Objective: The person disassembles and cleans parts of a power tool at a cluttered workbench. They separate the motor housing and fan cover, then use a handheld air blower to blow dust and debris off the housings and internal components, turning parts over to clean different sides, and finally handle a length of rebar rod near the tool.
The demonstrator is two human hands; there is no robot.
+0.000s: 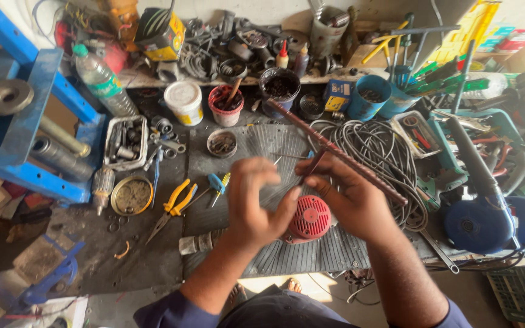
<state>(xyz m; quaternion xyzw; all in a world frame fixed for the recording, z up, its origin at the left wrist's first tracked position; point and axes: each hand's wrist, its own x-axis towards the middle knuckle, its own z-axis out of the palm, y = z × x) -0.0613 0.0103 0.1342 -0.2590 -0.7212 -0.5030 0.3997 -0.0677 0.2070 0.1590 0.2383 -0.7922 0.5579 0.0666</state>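
Red plastic catches the eye first: a small round motor housing (pixel 310 217) with a vented cover sits on the ribbed rubber mat (pixel 335 252), right under both hands. The left hand (pixel 251 203) is curled in, fingers pinched around something thin that I honestly can't make out. The right hand (pixel 349 195) is closed on what looks like a slim wire or pin (pixel 287 157) that pokes out toward the left, and the two hands almost touch above the motor.

Progress-wise, I'd guess it's mid-job: the cover looks like it's still on the motor, and yellow-handled pliers (pixel 175 202) and a small blue and yellow screwdriver (pixel 219 184) lie loose on the bench to the left, near the hands.

Containers along the back: a white tub (pixel 184 101), a red and white cup (pixel 225 105) with a stick in it, a dark pot (pixel 279 90) of bits, a blue cup (pixel 369 97). A yellow and black box (pixel 162 34) sits up top on the shelf, and a clear bottle with a green label (pixel 103 83) leans at the far left. A small blue and yellow carton (pixel 337 95) stands next to the blue cup.
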